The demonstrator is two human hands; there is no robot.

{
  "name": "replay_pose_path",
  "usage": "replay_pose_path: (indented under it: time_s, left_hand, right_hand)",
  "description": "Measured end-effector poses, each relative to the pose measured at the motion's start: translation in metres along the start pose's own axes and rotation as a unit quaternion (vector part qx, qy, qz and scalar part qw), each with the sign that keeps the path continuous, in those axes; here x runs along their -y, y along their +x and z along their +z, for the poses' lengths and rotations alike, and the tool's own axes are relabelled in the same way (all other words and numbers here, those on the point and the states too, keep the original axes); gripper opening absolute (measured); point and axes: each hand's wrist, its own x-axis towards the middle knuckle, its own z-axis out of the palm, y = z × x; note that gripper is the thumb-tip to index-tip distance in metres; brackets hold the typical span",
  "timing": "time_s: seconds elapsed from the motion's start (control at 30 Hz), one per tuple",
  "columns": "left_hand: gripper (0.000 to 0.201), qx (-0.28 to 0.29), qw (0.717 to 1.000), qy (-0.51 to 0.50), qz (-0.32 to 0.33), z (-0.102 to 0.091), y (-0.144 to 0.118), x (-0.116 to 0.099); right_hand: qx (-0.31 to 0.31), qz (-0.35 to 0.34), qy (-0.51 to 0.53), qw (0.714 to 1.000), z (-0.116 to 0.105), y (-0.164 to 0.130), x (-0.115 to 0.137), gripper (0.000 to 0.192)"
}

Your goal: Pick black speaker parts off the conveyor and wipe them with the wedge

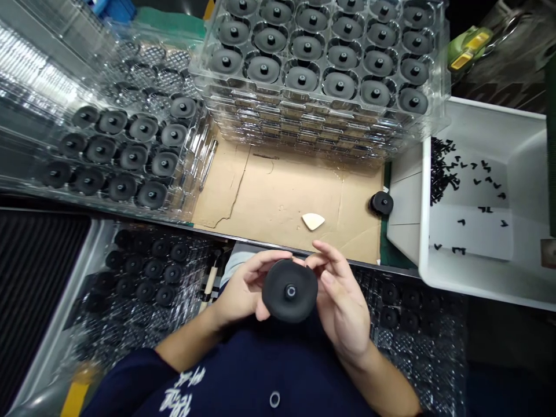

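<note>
A black round cap-like part (278, 304) with a short hollow post in its middle sits in my left hand (241, 289). The left thumb shows under its lower left edge, and the other fingers curl behind the far rim. My right hand (345, 307) is close against the part's right side, fingers apart and index finger raised. One right fingertip seems to touch the upper right rim; the underside is hidden. Beyond both hands, a cream wedge-shaped piece (313, 221) lies on the cardboard (278, 191). Another black round part (382, 202) rests at the cardboard's right edge.
Stacked clear trays (304, 95) filled with similar black parts stand at the back. More trays lie left (174, 191), partly filled, and below the table edge on both sides. A white bin (486, 289) at right contains many small black pieces (441, 168). A yellow-green tool (469, 47) is behind it.
</note>
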Motion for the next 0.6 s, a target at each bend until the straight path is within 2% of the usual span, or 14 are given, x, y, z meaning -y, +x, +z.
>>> replay_pose_path:
  time_s: [0.1, 0.2, 0.33, 0.43, 0.6]
  left_hand:
    - [0.067, -0.004, 0.999, -0.013, -0.051, -0.001, 0.000, -0.002]
    - [0.059, -0.006, 0.998, -0.003, -0.058, -0.005, 0.002, -0.003]
    - [0.066, 0.048, 0.998, -0.024, -0.042, -0.008, 0.005, -0.005]
    - [0.068, 0.082, 0.992, -0.056, -0.078, -0.004, 0.006, -0.008]
    - [0.066, 0.060, 0.986, -0.089, -0.124, 0.005, 0.006, -0.012]
  right_hand:
    - [-0.001, -0.005, 0.002, 1.000, -0.002, 0.001, -0.002, 0.034]
    - [0.046, -0.026, -0.059, 0.997, -0.006, 0.001, -0.001, 0.040]
    - [0.100, -0.087, -0.152, 0.979, -0.010, 0.001, -0.001, 0.051]
    - [0.103, -0.123, -0.207, 0.965, -0.012, -0.001, -0.003, 0.063]
    - [0.107, -0.175, -0.275, 0.939, -0.014, -0.005, -0.004, 0.074]
